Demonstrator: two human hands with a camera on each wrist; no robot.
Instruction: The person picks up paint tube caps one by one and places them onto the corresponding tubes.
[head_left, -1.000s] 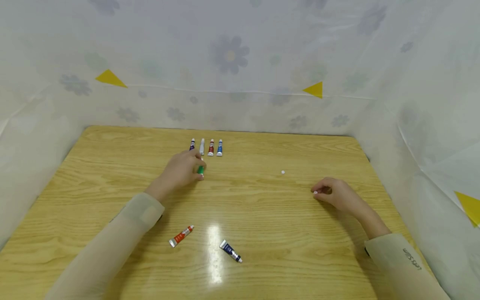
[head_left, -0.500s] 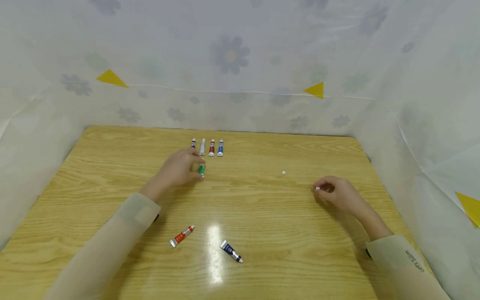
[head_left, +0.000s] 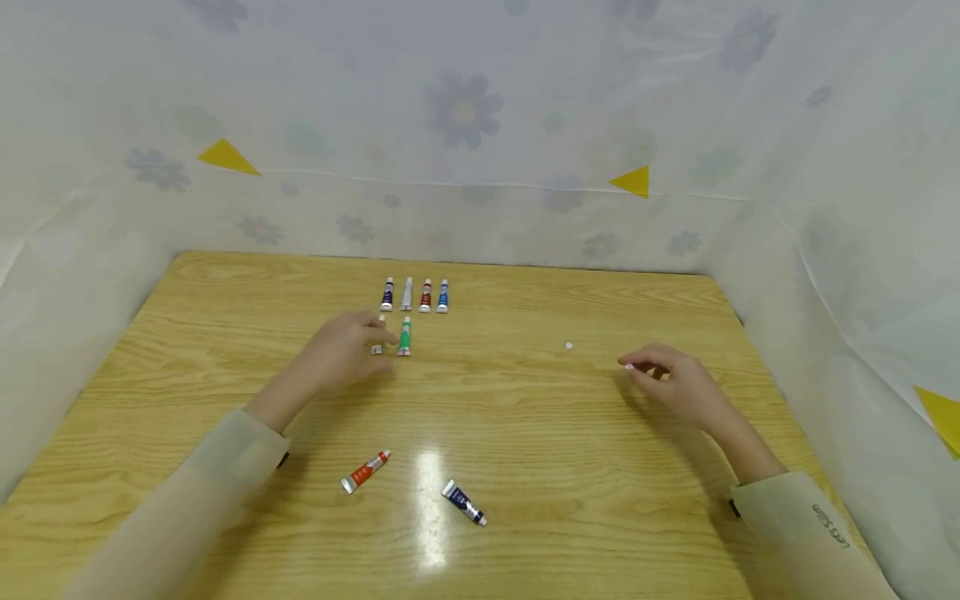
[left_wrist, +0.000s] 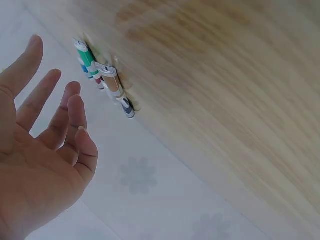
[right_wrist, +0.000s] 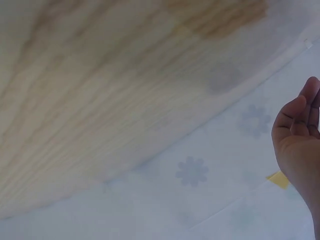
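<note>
While the left hand (head_left: 341, 354) hovers relaxed beside the green tube (head_left: 405, 335), the loosely curled right hand (head_left: 675, 383) should fetch 1 stray tube squarely

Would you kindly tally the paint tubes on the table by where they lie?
Back row of tubes: 4
Second row, the green tube and the pale tube by the left hand: 2
Near edge, the orange tube and the dark blue tube: 2
Total: 8
</note>
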